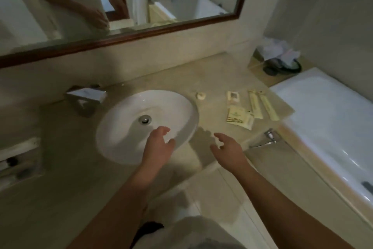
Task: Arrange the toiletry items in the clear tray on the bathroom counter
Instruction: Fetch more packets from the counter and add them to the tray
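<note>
- Reaching out over the beige stone counter's (161,75) front edge, the left hand (159,143) and right hand (228,147) are open, with loose fingers that hold nothing.
- The pale yellow flat paper packets (240,117) lie near the right edge. They look light, thin and bendy, so pinch a side.
- The small round white soap (200,95) may be slippery.
- I cannot tell where the clear tray is.
- The round black bin (282,67) holds crumpled paper.

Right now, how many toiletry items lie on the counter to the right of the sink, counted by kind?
Round soap: 1
Small square packet: 1
Long slim packets: 2
Flat sachets, overlapping: 2, as far as the blur allows
Total: 6
</note>
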{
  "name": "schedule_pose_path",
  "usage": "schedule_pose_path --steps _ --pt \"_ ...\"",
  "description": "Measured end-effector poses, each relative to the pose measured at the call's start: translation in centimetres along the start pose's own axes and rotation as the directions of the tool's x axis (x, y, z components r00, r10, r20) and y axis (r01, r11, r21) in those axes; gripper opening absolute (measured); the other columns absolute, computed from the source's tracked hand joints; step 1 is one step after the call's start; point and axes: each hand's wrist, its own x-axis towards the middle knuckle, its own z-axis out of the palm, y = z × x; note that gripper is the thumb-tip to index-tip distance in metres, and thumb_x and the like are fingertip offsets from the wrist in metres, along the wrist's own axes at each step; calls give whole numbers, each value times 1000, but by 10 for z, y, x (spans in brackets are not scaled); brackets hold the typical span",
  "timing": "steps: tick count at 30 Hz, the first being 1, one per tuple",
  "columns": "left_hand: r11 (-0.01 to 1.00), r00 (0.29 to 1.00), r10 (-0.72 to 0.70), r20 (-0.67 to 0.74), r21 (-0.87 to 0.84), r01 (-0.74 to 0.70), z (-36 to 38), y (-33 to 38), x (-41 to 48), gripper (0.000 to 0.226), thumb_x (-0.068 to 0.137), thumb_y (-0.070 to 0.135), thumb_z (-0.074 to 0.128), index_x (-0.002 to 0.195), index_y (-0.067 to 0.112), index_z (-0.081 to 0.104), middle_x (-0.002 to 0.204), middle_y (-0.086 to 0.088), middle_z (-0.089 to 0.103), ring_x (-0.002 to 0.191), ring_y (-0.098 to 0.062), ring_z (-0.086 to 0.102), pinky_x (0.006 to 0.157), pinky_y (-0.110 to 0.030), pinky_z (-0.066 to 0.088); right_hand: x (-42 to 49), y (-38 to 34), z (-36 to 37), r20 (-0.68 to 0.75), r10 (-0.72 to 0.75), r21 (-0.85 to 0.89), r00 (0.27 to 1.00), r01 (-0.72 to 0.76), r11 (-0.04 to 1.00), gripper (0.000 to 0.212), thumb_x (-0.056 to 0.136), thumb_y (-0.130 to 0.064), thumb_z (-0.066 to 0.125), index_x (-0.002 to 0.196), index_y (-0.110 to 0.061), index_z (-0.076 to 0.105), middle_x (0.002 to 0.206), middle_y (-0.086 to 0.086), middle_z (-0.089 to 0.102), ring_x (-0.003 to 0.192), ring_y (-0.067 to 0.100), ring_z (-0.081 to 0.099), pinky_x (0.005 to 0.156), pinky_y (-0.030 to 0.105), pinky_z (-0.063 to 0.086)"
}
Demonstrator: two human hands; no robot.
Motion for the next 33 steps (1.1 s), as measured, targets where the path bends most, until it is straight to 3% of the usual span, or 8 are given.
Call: schedule_pose_path --steps 6,12,17,22,26,29,33 --pt "995 993 78 85 59 -83 52 45 19 33 85 16 62 118 11 58 119 -11 59 111 -26 55 97 -35 44 24 50 -32 -29 93 55 995 -92 994 51 91 -30 59 140 -21 49 137 9 57 118 24 59 91 28 42" --pt "994 983 81 162 60 -92 89 72 67 34 85 18 62 118 14 58 120 -7 59 109 -23 56 94 -30 42 59 73 -56 -64 174 102 983 -167 981 51 88 -30 61 138 -20 51 135 9 58 114 24 61 96 33 46" --pt "990 964 132 232 23 -141 125 103 102 31 82 18 65 113 16 60 112 -3 60 103 -20 57 91 -29 45 101 85 -79 -58 250 48 967 -248 968 54 89 -32 61 140 -21 48 139 7 55 118 25 58 96 33 47" --pt "992 931 83 354 58 -111 162 118 122 37 82 23 67 117 15 57 113 -4 59 104 -21 56 90 -33 47 136 97 -87 -32 258 -52 966 -259 964 68 81 -35 71 142 -17 46 138 9 55 123 25 55 98 35 46" --pt "992 925 30 378 102 -74 190 129 129 27 80 27 67 102 14 59 98 -1 62 96 -24 61 75 -33 49 162 106 -95 3 190 -179 982 -187 966 68 78 -34 74 138 -15 48 130 8 57 117 26 56 93 34 46" --pt "968 955 32 296 230 -104 212 133 136 46 77 41 69 111 13 58 111 -2 60 105 -22 57 87 -35 48 185 112 -96 11 28 -329 1000 -23 944 60 77 -42 70 130 -20 52 117 4 62 105 25 61 87 38 52" --pt "909 983 -78 168 417 1 242 150 138 53 77 42 69 116 12 50 118 -9 51 111 -27 50 92 -37 42 210 131 -96 71 -42 -447 997 69 892 83 71 -64 68 137 -22 45 132 7 53 116 30 49 90 40 46"
